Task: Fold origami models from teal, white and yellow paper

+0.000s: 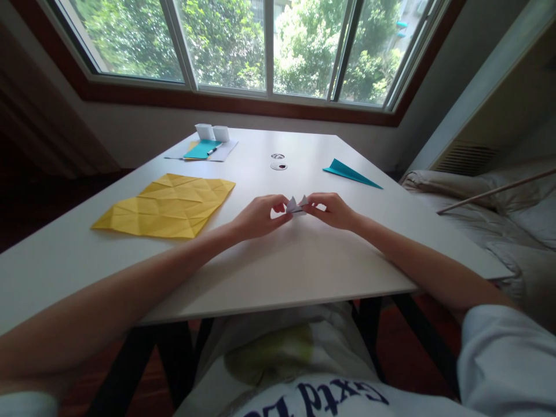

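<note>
Both hands' fingers (281, 207) pinch a small folded paper (296, 204).

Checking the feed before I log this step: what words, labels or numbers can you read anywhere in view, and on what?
"Exid" or close to it, seen upside down: dark blue letters on the person's white shirt; a second word beside it is cut off and unreadable.
No print shows on the small folded paper pinched by the left hand and right hand, nor on the yellow creased sheet.
</note>
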`<state>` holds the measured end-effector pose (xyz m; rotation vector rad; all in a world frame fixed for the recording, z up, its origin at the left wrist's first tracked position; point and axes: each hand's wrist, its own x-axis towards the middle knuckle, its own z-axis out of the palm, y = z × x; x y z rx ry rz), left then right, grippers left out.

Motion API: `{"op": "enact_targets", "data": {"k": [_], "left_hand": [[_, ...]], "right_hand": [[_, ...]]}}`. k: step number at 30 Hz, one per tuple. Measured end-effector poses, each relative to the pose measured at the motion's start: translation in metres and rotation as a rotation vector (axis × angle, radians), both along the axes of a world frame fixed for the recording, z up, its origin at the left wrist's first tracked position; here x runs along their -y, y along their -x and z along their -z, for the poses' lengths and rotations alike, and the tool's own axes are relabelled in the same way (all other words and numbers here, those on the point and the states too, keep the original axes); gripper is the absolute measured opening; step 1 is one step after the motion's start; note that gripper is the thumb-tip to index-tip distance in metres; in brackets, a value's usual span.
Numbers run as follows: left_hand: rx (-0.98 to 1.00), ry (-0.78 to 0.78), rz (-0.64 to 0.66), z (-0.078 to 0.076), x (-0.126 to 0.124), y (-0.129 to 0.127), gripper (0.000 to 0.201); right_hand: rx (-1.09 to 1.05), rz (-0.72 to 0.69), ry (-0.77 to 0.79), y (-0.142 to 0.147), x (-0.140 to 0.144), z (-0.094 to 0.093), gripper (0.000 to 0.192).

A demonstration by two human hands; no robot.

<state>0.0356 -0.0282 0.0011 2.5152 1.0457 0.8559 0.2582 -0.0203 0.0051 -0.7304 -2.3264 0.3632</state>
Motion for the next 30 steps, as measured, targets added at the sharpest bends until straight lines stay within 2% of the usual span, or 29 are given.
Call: {"op": "enact_targets", "data": {"k": [4,7,12,19,30], "left_hand": [[0.238,0.367,0.053,0.0010,-0.0031,-0.0012,0.027],[0.345,0.515,0.087,0.0014,-0.0038,-0.0025,0.031],[0.395,0.507,0.088,-0.0012,0.0009,-0.0064,0.033],[0.428,0.509,0.197,-0.0011,0.0048,-0.0091,0.038],[0.423,0.487,0.182,-0.0004,0.0043,-0.0087,0.040]], "right_hand": [[-0.155,0.061,0.168,0.0020,-0.0021,0.0008,0.024],[-0.240,0.069,0.307,0.0029,-0.0037,0.0015,0.028],[-0.263,0.042,0.405,0.0038,-0.0034,0.0002,0.030],[-0.303,0.035,0.468,0.0051,-0.0035,0.0005,0.033],[-0.418,0.022,0.659,0.0063,-0.0022,0.0000,0.034]]}}
